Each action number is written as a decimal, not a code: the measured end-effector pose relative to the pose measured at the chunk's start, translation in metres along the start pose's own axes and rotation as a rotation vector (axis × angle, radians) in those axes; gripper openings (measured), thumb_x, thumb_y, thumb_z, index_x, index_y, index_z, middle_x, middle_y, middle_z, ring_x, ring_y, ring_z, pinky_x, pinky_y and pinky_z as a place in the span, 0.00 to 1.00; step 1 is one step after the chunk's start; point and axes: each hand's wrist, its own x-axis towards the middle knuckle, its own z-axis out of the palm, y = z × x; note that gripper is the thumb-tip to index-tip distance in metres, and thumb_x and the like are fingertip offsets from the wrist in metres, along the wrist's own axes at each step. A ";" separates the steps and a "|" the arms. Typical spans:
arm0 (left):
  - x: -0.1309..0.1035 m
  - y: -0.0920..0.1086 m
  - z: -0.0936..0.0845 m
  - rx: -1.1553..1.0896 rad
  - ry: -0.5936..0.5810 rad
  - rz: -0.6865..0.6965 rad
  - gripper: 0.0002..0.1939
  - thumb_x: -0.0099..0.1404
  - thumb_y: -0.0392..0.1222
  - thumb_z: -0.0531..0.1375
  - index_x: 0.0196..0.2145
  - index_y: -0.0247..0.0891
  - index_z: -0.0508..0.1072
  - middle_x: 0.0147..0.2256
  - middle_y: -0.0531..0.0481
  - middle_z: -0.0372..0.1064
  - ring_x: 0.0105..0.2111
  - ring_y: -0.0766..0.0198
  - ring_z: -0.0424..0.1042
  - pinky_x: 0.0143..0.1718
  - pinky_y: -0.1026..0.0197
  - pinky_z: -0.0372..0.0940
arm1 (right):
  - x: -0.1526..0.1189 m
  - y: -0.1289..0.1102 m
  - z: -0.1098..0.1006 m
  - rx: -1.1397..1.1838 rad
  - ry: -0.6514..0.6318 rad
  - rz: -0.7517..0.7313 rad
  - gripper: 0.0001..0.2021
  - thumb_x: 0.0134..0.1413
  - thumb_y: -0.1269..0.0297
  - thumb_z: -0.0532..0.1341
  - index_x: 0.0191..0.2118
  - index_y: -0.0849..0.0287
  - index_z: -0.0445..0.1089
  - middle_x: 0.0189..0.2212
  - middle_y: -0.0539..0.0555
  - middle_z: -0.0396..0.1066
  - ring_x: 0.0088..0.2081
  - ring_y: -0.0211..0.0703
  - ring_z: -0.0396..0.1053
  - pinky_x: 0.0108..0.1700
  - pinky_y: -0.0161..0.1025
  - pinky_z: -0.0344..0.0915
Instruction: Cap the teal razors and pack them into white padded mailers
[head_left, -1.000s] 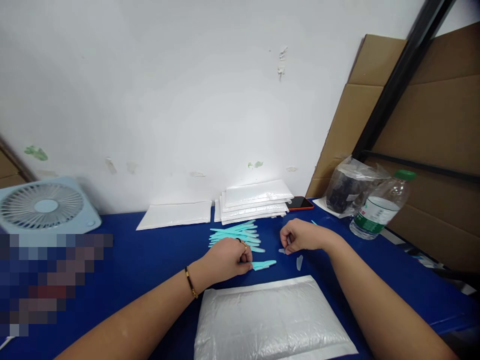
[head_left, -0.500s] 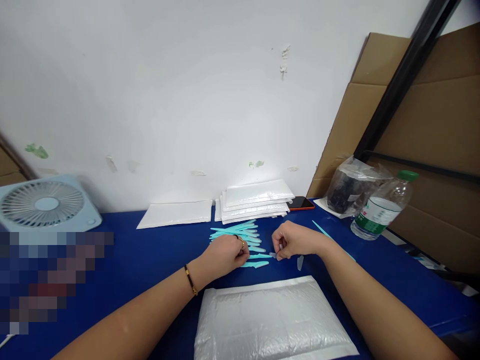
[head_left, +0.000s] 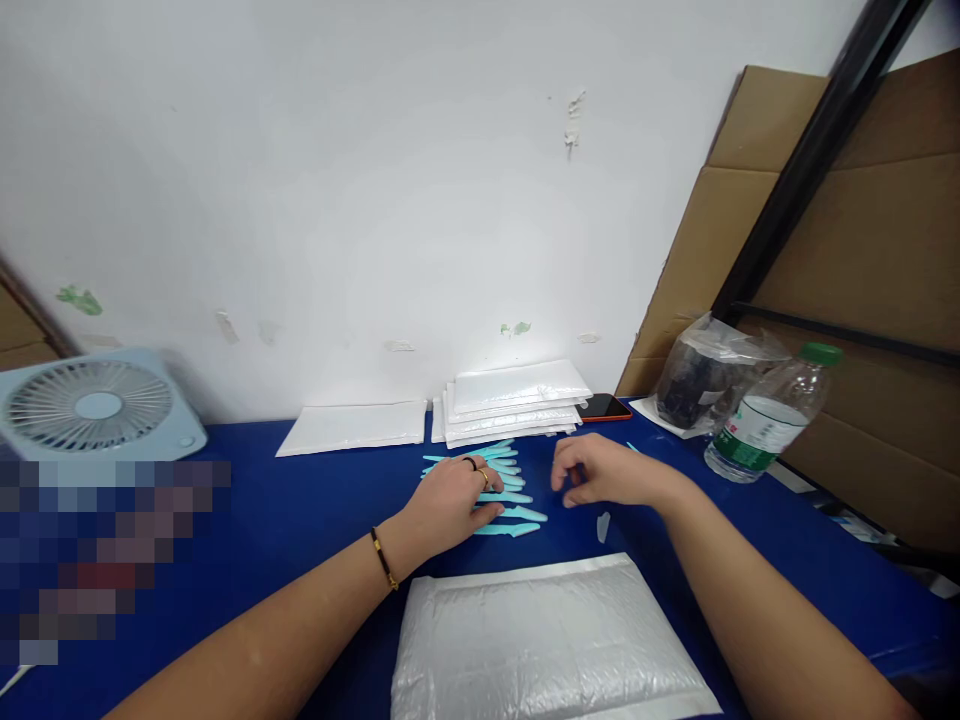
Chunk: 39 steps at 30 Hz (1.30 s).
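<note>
Several teal eyebrow razors (head_left: pixel 517 529) lie in a row on the blue table, their left ends partly under my left hand (head_left: pixel 457 500). That hand rests over them with thumb and forefinger apart, and no razor is visibly gripped. Just right of the row, my right hand (head_left: pixel 592 472) hovers with loosely curled fingers, a gap between thumb and forefinger and nothing in it. A small clear plastic piece (head_left: pixel 602 527), like a blade cover, lies below the right hand. Another teal strip (head_left: pixel 632 446) shows only its tip behind my right wrist.
A silvery padded mailer (head_left: pixel 547 640) lies in front of me. White mailers (head_left: pixel 517 390) are stacked by the wall, beside a phone (head_left: pixel 606 407) and another flat mailer (head_left: pixel 352 427). At right stand a water bottle (head_left: pixel 765 425) and a bagged dark item (head_left: pixel 690 385); a fan (head_left: pixel 97 405) is at left.
My right hand has lifted away from the razor's end and its pinch has opened. The clear piece beside that end no longer shows separately. The left fingers have loosened and spread.
</note>
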 end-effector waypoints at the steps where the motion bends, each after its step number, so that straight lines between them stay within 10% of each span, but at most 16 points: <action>1: -0.001 0.001 -0.004 -0.019 -0.028 0.019 0.11 0.58 0.47 0.59 0.38 0.41 0.72 0.36 0.50 0.70 0.36 0.61 0.68 0.34 0.63 0.58 | -0.006 0.003 -0.006 -0.025 -0.047 0.009 0.11 0.36 0.63 0.66 0.32 0.58 0.75 0.31 0.51 0.70 0.28 0.37 0.66 0.27 0.31 0.60; 12: -0.003 0.003 -0.005 0.062 -0.092 0.038 0.07 0.58 0.36 0.52 0.24 0.37 0.68 0.25 0.51 0.68 0.25 0.64 0.66 0.29 0.62 0.56 | 0.000 0.003 0.010 0.088 -0.179 0.143 0.05 0.36 0.67 0.63 0.25 0.60 0.71 0.21 0.49 0.69 0.22 0.35 0.65 0.22 0.30 0.57; 22: 0.003 0.004 -0.010 -0.579 0.041 -0.246 0.09 0.64 0.44 0.45 0.31 0.38 0.59 0.25 0.55 0.63 0.25 0.68 0.68 0.29 0.66 0.62 | 0.020 -0.018 0.015 0.860 0.717 0.000 0.14 0.44 0.56 0.65 0.31 0.61 0.65 0.20 0.51 0.71 0.24 0.39 0.71 0.26 0.34 0.67; 39: 0.004 0.001 -0.009 -0.586 0.095 -0.255 0.11 0.65 0.47 0.46 0.30 0.38 0.60 0.25 0.55 0.64 0.25 0.69 0.68 0.28 0.66 0.61 | 0.028 -0.035 0.035 0.931 0.678 0.005 0.15 0.42 0.55 0.66 0.28 0.60 0.63 0.20 0.50 0.72 0.25 0.42 0.73 0.28 0.36 0.69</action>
